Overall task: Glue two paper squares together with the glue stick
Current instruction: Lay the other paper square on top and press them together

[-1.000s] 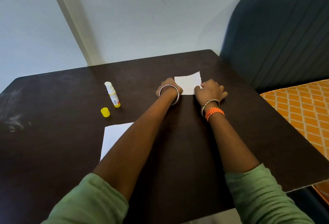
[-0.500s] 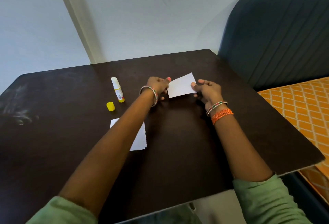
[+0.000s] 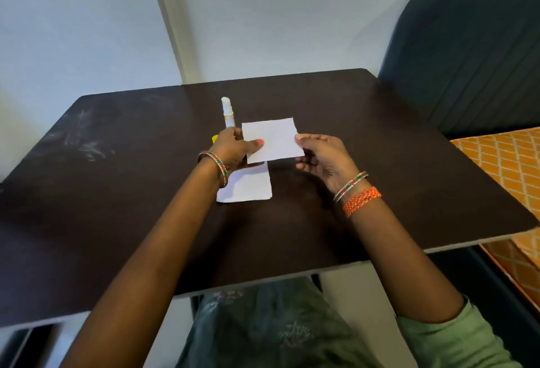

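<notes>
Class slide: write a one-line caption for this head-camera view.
Both hands, left and right, hold one paper square above another.

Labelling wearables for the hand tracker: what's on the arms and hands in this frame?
Both forearms are bare, with light green sleeves pushed up near the elbows. The left hand has a pink-painted thumbnail and one thin bangle with red and green marks at the wrist. The right hand has a similar bangle plus a braided orange thread band.
</notes>
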